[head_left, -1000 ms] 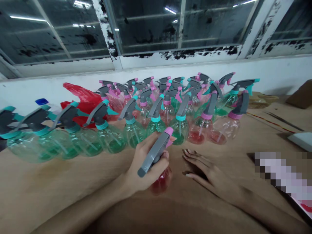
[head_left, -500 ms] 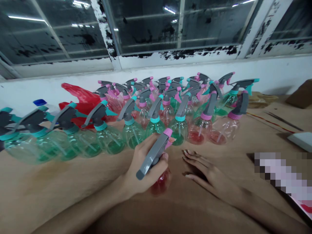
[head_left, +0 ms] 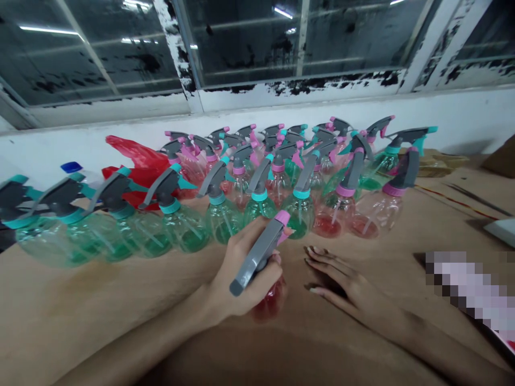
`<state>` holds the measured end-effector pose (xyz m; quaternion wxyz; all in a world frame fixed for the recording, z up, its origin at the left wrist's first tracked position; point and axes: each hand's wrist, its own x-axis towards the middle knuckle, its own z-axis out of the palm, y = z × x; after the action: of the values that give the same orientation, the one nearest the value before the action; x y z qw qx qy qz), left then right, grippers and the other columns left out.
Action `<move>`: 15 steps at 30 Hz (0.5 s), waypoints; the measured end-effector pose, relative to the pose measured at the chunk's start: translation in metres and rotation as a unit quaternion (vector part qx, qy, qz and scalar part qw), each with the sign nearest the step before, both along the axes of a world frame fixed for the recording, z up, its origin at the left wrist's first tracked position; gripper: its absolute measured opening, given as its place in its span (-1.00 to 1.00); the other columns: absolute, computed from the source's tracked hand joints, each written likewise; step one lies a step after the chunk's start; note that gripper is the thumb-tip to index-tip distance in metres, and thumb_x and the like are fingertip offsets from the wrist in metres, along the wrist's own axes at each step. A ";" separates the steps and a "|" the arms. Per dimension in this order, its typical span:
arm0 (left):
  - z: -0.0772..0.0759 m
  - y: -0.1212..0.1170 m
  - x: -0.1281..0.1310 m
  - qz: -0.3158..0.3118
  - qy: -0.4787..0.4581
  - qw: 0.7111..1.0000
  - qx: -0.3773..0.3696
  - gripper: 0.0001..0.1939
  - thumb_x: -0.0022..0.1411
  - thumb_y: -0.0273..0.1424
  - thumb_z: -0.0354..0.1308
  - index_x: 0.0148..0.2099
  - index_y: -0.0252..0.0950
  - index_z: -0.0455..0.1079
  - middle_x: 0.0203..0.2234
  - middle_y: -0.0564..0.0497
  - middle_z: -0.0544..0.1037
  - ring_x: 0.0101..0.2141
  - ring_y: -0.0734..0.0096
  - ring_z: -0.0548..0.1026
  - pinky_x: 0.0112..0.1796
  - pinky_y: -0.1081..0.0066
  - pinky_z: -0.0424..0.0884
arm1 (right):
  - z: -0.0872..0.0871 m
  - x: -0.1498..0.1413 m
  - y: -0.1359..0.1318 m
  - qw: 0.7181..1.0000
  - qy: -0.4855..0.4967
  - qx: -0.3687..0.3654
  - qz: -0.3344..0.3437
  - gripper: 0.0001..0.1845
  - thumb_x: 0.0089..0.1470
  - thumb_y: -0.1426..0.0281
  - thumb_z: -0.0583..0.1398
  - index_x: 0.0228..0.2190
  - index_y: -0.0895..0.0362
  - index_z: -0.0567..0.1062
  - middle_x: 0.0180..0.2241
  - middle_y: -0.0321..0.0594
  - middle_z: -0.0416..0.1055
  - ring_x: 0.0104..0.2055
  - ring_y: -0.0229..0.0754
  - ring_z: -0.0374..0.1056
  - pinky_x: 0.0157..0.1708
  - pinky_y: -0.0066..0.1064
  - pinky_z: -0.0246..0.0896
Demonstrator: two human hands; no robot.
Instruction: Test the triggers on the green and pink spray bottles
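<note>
My left hand (head_left: 241, 279) is wrapped round the neck of a spray bottle (head_left: 270, 305) with a grey trigger head, a pink nozzle and a clear red body. The hand covers the bottle's collar and upper part. To its right, my right hand (head_left: 341, 284) lies on the table with fingers stretched out and holds nothing. Just beyond the hands stands a row of spray bottles, among them a green one with a turquoise collar (head_left: 187, 230) and a red one with a pink collar (head_left: 333, 217).
Behind the front row stand several more spray bottles (head_left: 277, 171). A red plastic bag (head_left: 137, 155) and a blue-capped bottle (head_left: 72, 167) are at the left. Tweezers (head_left: 478, 198), a red-yellow wire (head_left: 454, 201) and a cardboard box (head_left: 501, 153) lie at the right, near a blurred-out item (head_left: 470, 295).
The whole view has shifted slightly, so things appear a little further right. My left hand keeps its grip on the spray bottle, and my right hand stays on the table.
</note>
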<state>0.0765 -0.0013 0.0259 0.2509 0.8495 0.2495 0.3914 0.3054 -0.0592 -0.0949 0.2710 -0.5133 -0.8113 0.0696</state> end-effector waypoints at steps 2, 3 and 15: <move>0.000 0.002 -0.001 -0.008 0.004 1.000 0.005 -0.80 0.00 -0.55 -0.03 -0.30 -0.20 0.26 -0.45 0.06 0.36 -0.45 0.40 0.37 -0.40 0.36 0.35 | 0.000 0.000 0.000 1.000 -0.003 0.001 -0.001 -0.46 0.11 0.26 0.11 0.12 0.04 0.19 0.13 -0.17 0.22 0.17 -0.06 0.11 0.10 -0.05 0.12; 0.000 0.002 -0.001 -0.009 0.007 1.000 0.006 -0.80 -0.01 -0.54 -0.03 -0.29 -0.21 0.26 -0.45 0.06 0.35 -0.46 0.40 0.37 -0.41 0.36 0.34 | 0.000 0.000 0.000 1.000 -0.003 0.003 -0.001 -0.45 0.11 0.26 0.11 0.12 0.04 0.18 0.13 -0.17 0.22 0.17 -0.06 0.11 0.11 -0.04 0.11; 0.000 0.005 0.000 -0.012 -0.001 1.000 0.001 -0.83 -0.04 -0.56 -0.02 -0.35 -0.21 0.22 -0.48 0.07 0.35 -0.46 0.38 0.37 -0.42 0.36 0.34 | -0.003 0.001 0.001 1.000 0.005 0.012 -0.001 -0.48 0.10 0.25 0.12 0.10 0.04 0.23 0.13 -0.19 0.23 0.16 -0.05 0.12 0.11 -0.07 0.11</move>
<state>0.0763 0.0041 0.0257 0.2548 0.8522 0.2384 0.3900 0.3060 -0.0586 -0.0983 0.2814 -0.5105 -0.8101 0.0626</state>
